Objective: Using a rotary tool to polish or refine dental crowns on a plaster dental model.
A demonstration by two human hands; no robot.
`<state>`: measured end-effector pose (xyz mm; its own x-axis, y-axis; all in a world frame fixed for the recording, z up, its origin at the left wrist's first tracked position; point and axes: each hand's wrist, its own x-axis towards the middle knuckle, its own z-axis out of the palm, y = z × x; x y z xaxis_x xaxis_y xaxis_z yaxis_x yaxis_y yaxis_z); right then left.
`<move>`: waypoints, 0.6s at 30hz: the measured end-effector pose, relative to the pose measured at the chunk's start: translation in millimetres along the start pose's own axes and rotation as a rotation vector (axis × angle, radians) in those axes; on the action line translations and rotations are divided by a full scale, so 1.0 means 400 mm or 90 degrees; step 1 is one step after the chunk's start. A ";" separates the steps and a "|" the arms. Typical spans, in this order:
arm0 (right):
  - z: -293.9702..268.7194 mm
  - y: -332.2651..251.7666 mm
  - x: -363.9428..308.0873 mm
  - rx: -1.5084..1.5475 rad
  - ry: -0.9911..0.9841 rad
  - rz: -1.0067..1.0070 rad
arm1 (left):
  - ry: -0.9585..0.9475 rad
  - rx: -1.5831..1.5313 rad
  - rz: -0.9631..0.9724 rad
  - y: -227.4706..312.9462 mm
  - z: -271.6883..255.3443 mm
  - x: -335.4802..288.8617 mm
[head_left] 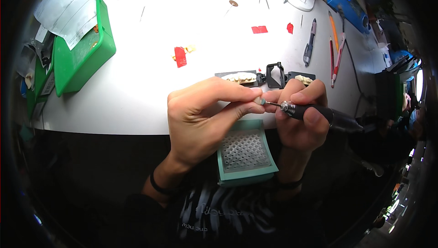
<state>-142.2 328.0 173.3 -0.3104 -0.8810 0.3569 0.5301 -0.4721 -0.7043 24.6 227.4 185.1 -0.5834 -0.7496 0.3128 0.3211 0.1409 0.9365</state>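
Between the thumb and index finger of my left hand (196, 116) is a small whitish tooth crown (258, 100), mostly covered by the fingertips. My right hand (299, 127) is wrapped round a black rotary handpiece (340, 118) with a metal collar. Its thin shank points left, and the small bluish tip (263, 102) meets the crown or sits right against it; which one I cannot tell. Just beyond my hands lies a black hinged articulator (275, 75) with a plaster tooth model (239, 78) on its left plate and another (304, 80) on the right, partly hidden by my fingers.
Below my hands, a teal-framed suction grate (246, 175) juts from the table edge. A green bin (107, 43) with papers stands at left. Red strips (180, 57), rotary bits (233, 3), a pen (310, 43) and pencils (334, 29) lie around. A blue device (344, 2) sits back right.
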 end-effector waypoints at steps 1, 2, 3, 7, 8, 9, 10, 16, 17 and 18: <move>0.006 0.001 0.000 0.016 0.011 0.001 | 0.000 0.000 0.000 0.001 0.001 -0.001; 0.006 0.000 0.000 0.016 0.012 0.001 | 0.008 -0.013 -0.006 0.003 0.002 -0.001; 0.006 0.000 -0.001 -0.001 0.013 0.006 | 0.016 -0.027 -0.012 0.003 0.002 -0.002; 0.008 -0.003 0.001 -0.022 0.023 -0.006 | 0.005 -0.016 -0.003 0.002 -0.001 0.001; 0.006 -0.002 0.001 -0.021 0.022 -0.007 | 0.006 -0.014 -0.007 0.003 0.000 0.001; 0.001 -0.002 -0.002 -0.035 0.022 -0.005 | 0.006 -0.012 -0.012 0.004 0.002 0.000; -0.001 -0.002 -0.004 -0.050 0.023 -0.002 | 0.006 -0.012 -0.011 0.004 0.002 -0.002; 0.007 -0.006 -0.003 -0.070 0.034 0.005 | 0.011 -0.033 -0.010 0.000 0.005 -0.003; 0.010 -0.005 -0.003 -0.070 0.035 0.004 | 0.007 -0.018 -0.005 -0.001 0.002 -0.004; 0.016 -0.003 -0.002 -0.053 0.048 0.002 | 0.003 -0.003 -0.001 -0.001 0.001 -0.004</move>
<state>-137.4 329.3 177.9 -0.3686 -0.8763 0.3103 0.4652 -0.4628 -0.7546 25.3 228.9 184.4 -0.5803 -0.7527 0.3108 0.3240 0.1367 0.9361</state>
